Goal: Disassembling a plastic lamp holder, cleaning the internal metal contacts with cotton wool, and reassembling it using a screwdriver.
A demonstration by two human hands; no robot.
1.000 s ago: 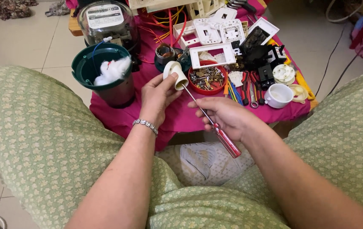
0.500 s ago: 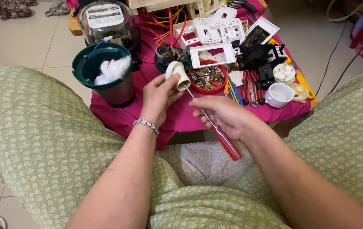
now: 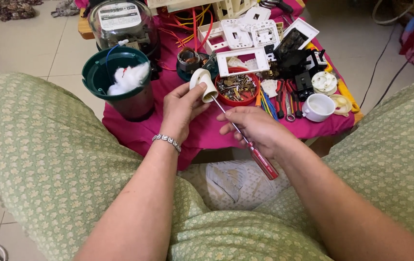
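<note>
Left hand [image 3: 180, 107] gripping white socket [image 3: 203, 83] above desk [image 3: 202, 130] edge. Right hand [image 3: 255, 129] pinching screwdriver [image 3: 245, 138], tip entering socket mouth. Step: working screw inside, seemingly. Next needing tip seated square, socket steady. Red bowl [image 3: 236, 89] just beyond hands.

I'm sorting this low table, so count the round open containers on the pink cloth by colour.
Dark green plastic pot with white fluff: 1
Red round dish of small metal parts: 1
White ceramic cup: 1
Total: 3
</note>
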